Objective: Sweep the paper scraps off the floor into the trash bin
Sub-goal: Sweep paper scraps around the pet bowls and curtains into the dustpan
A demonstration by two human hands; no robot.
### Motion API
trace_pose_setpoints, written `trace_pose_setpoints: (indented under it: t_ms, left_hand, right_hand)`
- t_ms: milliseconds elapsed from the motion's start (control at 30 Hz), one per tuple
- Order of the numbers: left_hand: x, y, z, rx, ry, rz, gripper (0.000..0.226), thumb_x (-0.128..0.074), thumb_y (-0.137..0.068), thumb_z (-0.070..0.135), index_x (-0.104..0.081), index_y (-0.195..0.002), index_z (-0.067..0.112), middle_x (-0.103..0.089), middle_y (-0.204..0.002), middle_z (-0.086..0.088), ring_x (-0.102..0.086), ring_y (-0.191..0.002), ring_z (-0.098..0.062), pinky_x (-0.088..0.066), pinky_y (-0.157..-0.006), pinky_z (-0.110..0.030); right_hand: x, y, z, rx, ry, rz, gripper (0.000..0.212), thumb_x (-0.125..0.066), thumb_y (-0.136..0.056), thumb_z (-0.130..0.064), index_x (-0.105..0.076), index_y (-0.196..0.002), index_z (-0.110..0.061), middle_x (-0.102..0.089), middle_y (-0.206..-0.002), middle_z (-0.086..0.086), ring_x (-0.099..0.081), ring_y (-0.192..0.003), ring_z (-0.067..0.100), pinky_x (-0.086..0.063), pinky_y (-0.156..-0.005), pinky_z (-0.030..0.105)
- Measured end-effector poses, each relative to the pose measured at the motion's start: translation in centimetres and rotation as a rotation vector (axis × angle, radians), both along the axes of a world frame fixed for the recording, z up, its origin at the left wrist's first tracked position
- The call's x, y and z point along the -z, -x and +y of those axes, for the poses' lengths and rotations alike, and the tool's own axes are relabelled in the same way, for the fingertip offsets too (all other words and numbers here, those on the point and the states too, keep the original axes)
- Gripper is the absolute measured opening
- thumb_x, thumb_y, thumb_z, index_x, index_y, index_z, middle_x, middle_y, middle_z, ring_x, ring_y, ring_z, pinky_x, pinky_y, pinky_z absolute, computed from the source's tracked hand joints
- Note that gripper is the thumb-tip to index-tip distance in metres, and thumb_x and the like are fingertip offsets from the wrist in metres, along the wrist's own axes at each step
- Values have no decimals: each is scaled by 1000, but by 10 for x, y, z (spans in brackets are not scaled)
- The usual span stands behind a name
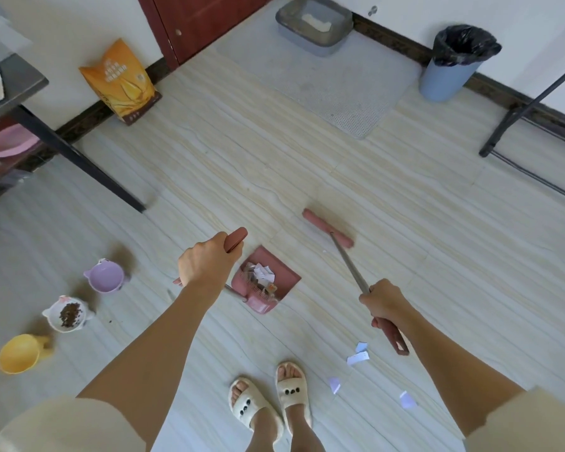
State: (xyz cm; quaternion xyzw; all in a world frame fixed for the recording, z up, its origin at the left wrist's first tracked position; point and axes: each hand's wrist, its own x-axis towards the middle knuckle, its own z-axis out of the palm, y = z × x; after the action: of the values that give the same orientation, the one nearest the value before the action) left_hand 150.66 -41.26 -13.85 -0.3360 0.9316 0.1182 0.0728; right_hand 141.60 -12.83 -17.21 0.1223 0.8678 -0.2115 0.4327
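while left hand (206,264) hides dustpan handle (236,240) | broom (328,228) bristles unseen

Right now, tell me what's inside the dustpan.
The dustpan holds a small heap of white paper scraps near its comb teeth. Whatever lies beneath that heap is covered, and the left hand hides part of the handle.

Four loose white paper scraps (357,357) on the floor. One pink plastic dustpan (268,282), one pink long-handled broom (328,228), one blue bin with black liner (450,65). Three small bowls: lilac (106,277), white (68,314), yellow (20,353). Two cream slippers (291,394).
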Motion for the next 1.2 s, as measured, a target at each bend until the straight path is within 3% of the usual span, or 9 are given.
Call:
trace_pose_setpoints:
  t_ms: [167,267,367,500,667,800,1033,1200]
  left_hand:
    - [-2,2,2,0,-6,-8,38,-42,-93,50,-47,-73,18,-47,-55,0,-50,-59,-26,-36,-57,-28]
    - [-4,3,4,9,-22,-20,37,-42,-93,50,-46,-74,18,-49,-57,-1,-51,-60,-27,-37,-58,-28]
    - [-4,0,5,8,-26,-19,39,-41,-93,52,-47,-74,19,-53,-60,-3,-53,-62,-28,-39,-58,-28]
    - [-6,-5,1,8,-45,-32,36,-42,-92,51,-50,-77,19,-52,-59,-1,-53,-61,-26,-39,-59,-27]
    - [-6,-13,1,47,-40,-63,37,-42,-92,52,-46,-74,20,-53,-62,-1,-53,-62,-24,-38,-59,-28]
    - [-4,-15,-1,39,-52,-46,36,-43,-92,52,-46,-74,20,-52,-60,0,-53,-62,-24,-39,-60,-28]
    - [-7,-29,4,21,-88,-32,36,-44,-92,51,-49,-77,19,-54,-63,-2,-53,-64,-25,-40,-60,-29]
    - [-13,-59,20,198,-56,-56,40,-39,-92,57,-50,-80,21,-56,-63,0,-56,-64,-24,-37,-57,-27]
  right_hand:
    - [-8,-47,-6,22,100,-147,6,-46,-85,-4,-47,-79,-5,-50,-61,8,-52,-32,16,-42,-40,21]
    - [-26,-59,5,103,223,-212,28,-45,-81,0,-41,-56,-12,-39,-44,1,-39,-33,16,-36,-43,23]
    - [-48,-57,14,95,269,-197,42,-45,-80,1,-36,-44,-17,-36,-39,-1,-42,-43,20,-31,-40,20]
    - [-57,-55,5,54,277,-137,35,-45,-83,-2,-38,-51,-14,-39,-39,-2,-40,-34,17,-33,-41,20]
    - [-46,-50,-15,-39,191,-60,17,-46,-85,-7,-45,-68,-10,-49,-57,5,-51,-34,16,-42,-42,20]
    - [-32,-56,-16,-107,109,-85,7,-45,-87,-9,-51,-84,-6,-54,-63,7,-54,-33,14,-41,-39,18]
    - [-49,-95,17,60,183,-148,30,-45,-82,-2,-40,-55,-13,-42,-40,-1,-43,-34,17,-36,-41,21]
    - [-54,-155,28,295,256,-69,22,-46,-84,-2,-50,-63,-7,-43,-43,1,-42,-31,17,-37,-39,22]
